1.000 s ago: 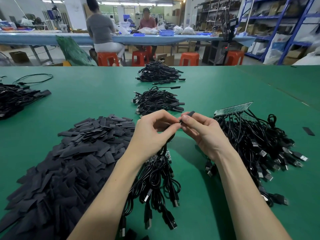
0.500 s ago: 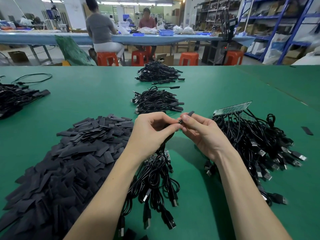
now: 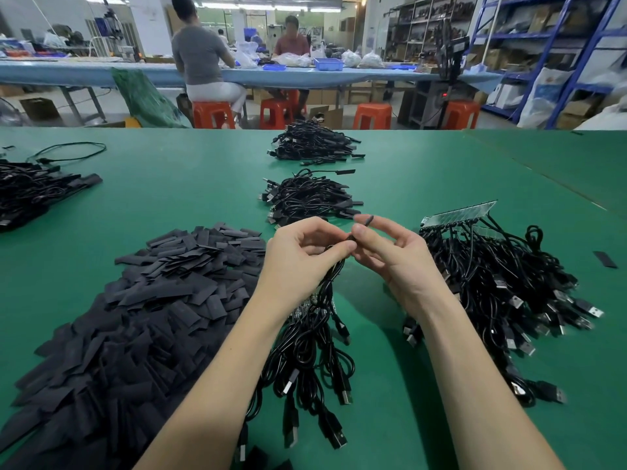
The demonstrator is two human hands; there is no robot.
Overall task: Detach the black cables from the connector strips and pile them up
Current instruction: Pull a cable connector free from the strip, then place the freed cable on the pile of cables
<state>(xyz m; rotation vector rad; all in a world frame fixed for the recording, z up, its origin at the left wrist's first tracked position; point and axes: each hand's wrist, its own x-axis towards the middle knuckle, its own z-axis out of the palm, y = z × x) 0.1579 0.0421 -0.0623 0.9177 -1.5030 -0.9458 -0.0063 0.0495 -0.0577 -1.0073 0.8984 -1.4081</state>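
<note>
Wide green-topped bench [image 3: 424,171] fills the view. Largest thing on it: big heap of flat black rectangular sleeve pieces [image 3: 135,320] at left front. Right side: large tangle of black USB cables [image 3: 502,286] still hanging from a green connector strip [image 3: 458,212], strip lying tilted at the far edge of the tangle. Centre front, under the wrists: smaller bunch of black cables on a second strip [image 3: 312,361], plugs fanned toward the camera, strip itself mostly hidden by the left wrist. Centre of the bench: finished pile of loose black cables [image 3: 308,198], another pile behind it [image 3: 315,145] near the far edge. Far left: dark cable heap [image 3: 34,191], partly cut off.

Left hand [image 3: 302,256] raised above the centre bunch, fingers curled, thumb and forefinger pinching one black cable end [image 3: 339,262] that runs down to the bunch. Right hand [image 3: 393,256] touching the left at the fingertips, thumb and forefinger pinching a small black sleeve piece [image 3: 368,220] sticking up above them, other fingers loosely spread. One stray black piece [image 3: 605,259] lies at far right.
</note>
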